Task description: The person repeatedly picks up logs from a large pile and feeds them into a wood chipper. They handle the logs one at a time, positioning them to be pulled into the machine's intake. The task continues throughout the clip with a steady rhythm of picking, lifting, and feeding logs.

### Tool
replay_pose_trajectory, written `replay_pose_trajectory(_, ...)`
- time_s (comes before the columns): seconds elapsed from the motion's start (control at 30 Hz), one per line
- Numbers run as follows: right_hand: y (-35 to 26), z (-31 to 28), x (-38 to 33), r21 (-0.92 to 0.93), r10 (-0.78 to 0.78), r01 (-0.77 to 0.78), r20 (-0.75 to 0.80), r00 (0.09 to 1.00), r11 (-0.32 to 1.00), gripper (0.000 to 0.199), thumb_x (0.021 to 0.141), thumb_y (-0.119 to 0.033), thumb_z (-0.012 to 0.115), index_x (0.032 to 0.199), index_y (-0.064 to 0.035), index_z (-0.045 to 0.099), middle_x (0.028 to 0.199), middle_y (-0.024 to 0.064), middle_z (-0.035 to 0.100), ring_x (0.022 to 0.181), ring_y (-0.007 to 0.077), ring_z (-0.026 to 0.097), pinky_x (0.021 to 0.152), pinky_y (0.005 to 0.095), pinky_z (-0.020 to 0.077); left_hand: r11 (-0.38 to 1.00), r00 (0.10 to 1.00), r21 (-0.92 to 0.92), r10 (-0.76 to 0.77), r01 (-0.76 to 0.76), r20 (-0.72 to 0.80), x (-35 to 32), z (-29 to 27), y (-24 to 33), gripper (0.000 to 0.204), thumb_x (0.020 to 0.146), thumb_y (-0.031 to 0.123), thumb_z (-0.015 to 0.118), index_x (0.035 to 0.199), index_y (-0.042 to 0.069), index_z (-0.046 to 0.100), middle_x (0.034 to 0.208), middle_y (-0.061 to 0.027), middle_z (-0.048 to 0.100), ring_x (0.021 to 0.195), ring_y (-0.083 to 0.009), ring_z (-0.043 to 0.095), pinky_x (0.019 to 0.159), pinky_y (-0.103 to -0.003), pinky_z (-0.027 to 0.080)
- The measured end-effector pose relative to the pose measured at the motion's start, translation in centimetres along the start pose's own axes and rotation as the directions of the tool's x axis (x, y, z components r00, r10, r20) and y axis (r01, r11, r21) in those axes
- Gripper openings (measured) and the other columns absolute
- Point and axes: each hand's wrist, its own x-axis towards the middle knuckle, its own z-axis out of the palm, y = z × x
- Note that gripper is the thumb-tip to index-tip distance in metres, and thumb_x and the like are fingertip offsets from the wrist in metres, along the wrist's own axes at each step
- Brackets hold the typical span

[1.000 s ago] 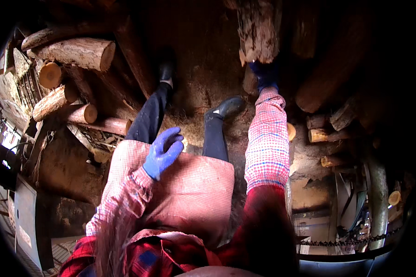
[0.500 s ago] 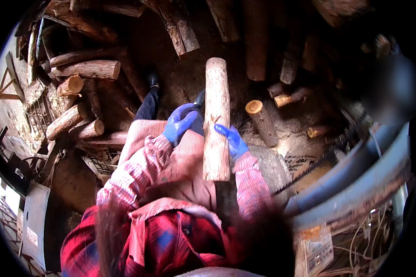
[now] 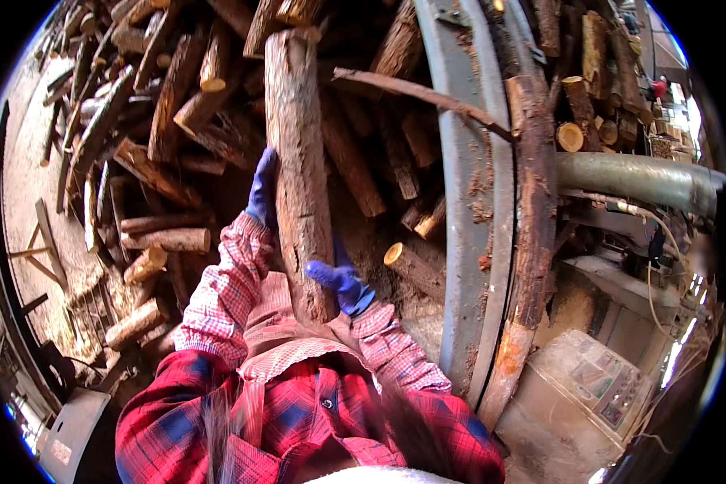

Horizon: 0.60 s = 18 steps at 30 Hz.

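Near end: From where I stand, the log's close end sits in front of the pink checked apron (image 3: 268, 319), pointing at the wearer.
Right hand: The blue-gloved right hand (image 3: 343, 284) is partly closed around the log's right side, close to the near end; its thumb lies across the upper face.
Log: The log (image 3: 298, 153) is held lengthwise between both hands, its far end pointing away toward the stacked wood.
Left hand: The blue-gloved left hand (image 3: 261, 189) lies along the log's left side, farther up, fingers extended; I cannot tell how far they curl beneath the wood.
Weight: Judged heavy; calls for a two-handed carry.
Stiffness: Judged rigid; should not flex or crush under grip pressure.
Surface: Rough bark; should give gloves good friction, though loose flakes may shear off and let a palm slide.
Hold points: Best taken from both sides, one hand near mid-length, one toward the near end, palms partly underneath.
Clearance, right: A short log (image 3: 415, 270) is beyond the right hand, beside a grey metal rail (image 3: 462, 210); a bark-covered pole (image 3: 528, 210) runs along that rail.
Background: Cut logs (image 3: 169, 105) lie heaped at mixed angles.
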Motion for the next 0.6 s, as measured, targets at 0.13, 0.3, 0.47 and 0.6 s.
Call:
replay_pose_trajectory(0.13,-12.6,-0.1,0.7,-0.065,-0.346,0.348,0.049,0.937,0.935,0.082,0.072,-0.008,0.073,0.143,-0.0083,0.032,0.131,0.0079,0.048,0.117,0.0220,0.049,0.099,0.0344,0.0417,0.610,0.847,0.591,0.425,-0.528,0.318,4.2,12.5,1.8,0.057,0.093,0.037,0.054,0.135,0.000,0.042,0.130,-0.0121,0.053,0.120,-0.0212,0.049,0.103,-0.033,0.038)
replay_pose_trajectory(0.3,-32.1,-4.3,2.7,-0.511,-0.759,0.683,0.088,0.646,0.522,0.075,0.072,-0.016,0.077,0.134,-0.0009,0.037,0.120,0.0127,0.055,0.103,0.0238,0.056,0.091,0.0357,0.0470,0.355,0.735,0.661,0.488,-0.660,0.471,2.5,19.4,0.3,0.039,0.094,0.016,0.055,0.129,0.000,0.048,0.128,-0.0135,0.052,0.117,-0.0187,0.051,0.101,-0.030,0.040)
replay_pose_trajectory(0.47,-46.1,-12.5,10.6,-0.780,-0.828,0.534,0.036,0.559,0.327,0.090,0.062,-0.032,0.087,0.130,0.0015,0.038,0.114,0.0178,0.058,0.092,0.0254,0.061,0.084,0.0358,0.0508,0.320,0.818,0.895,0.569,-0.310,0.080,0.0,6.8,-2.8,0.048,0.085,0.030,0.069,0.119,-0.001,0.056,0.109,-0.0077,0.061,0.101,-0.0153,0.056,0.089,-0.030,0.046)
replay_pose_trajectory(0.6,-42.0,-18.5,16.7,-0.954,-0.764,-0.285,-0.112,0.636,-0.097,0.100,0.059,-0.036,0.087,0.136,0.0018,0.034,0.126,0.0175,0.053,0.110,0.0297,0.054,0.098,0.0415,0.0429,0.166,0.808,0.978,0.555,0.125,-0.197,-5.6,-5.4,-6.1,0.064,0.082,0.043,0.067,0.126,0.000,0.052,0.122,-0.0165,0.059,0.114,-0.0269,0.056,0.098,-0.036,0.043)
